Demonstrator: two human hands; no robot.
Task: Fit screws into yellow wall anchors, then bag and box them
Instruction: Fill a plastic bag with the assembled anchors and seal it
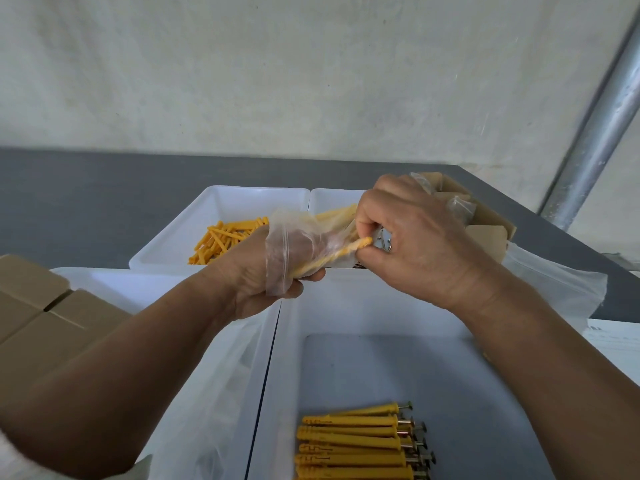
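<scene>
My left hand [256, 271] grips a small clear zip bag [294, 247] held above the trays. My right hand [415, 244] pinches a bundle of yellow anchors with screws [349, 249], whose tips sit inside the bag's mouth; screw heads show beside my thumb. Several more assembled anchors [360, 445] lie in a row in the near white tray [381, 306]. Loose yellow anchors [225, 240] fill the far left white tray [221, 202].
Brown cardboard boxes [38, 317] stand at the left. An open cardboard box [485, 223] with clear bags sits behind my right hand. Loose plastic bags [561, 289] lie at the right. A metal pole [602, 123] rises at the far right.
</scene>
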